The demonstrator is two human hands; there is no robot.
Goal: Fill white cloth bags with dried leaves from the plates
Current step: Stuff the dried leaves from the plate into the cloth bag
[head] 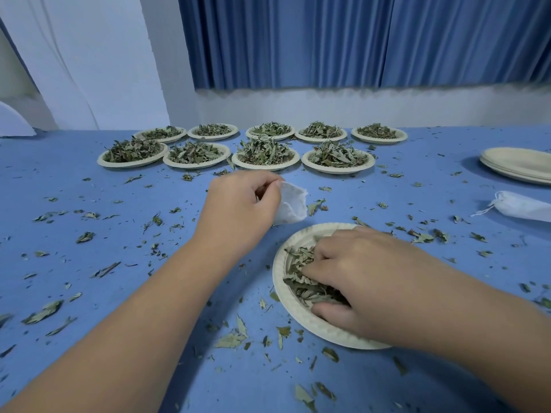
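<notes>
Item: just beyond the near plate (293,315), our left hand (238,208) pinches a white cloth bag (293,204), seemingly open for filling, while our right hand (354,274) curls gathering its dried leaves (298,283).

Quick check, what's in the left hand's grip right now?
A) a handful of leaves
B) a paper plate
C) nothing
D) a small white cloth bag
D: the left hand pinches the white cloth bag by its edge just beyond the near plate, while the right hand digs curled fingers into the leaves on that plate.
</notes>
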